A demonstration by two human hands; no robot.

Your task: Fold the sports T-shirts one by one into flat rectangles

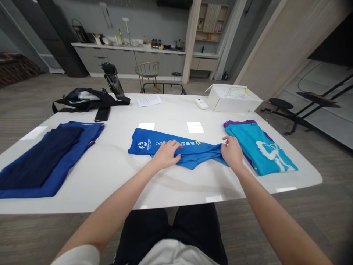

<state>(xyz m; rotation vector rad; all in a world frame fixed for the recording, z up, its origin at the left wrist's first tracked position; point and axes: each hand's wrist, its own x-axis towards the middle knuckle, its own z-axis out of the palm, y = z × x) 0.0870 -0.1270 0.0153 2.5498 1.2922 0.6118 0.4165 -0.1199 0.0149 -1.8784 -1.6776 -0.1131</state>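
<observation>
A blue T-shirt (138, 141) with white lettering lies partly folded in the middle of the white table (110, 176). Resting on its near edge is my left hand (167, 154), fingers spread and slightly bent over the cloth. My right hand (232, 150) pinches the shirt's right end, where the fabric gathers to a narrow, creased tip. Just right of that hand lies a folded turquoise shirt (248, 143) with a white print, on top of purple cloth. Folded dark navy and blue garments (41, 158) form a pile at the far left.
Along the back of the table are a black bag (85, 98), a dark bottle (114, 82), a phone (102, 114), a paper sheet (149, 100), a small white device (201, 103) and an open white box (231, 99). A chair (163, 88) stands behind.
</observation>
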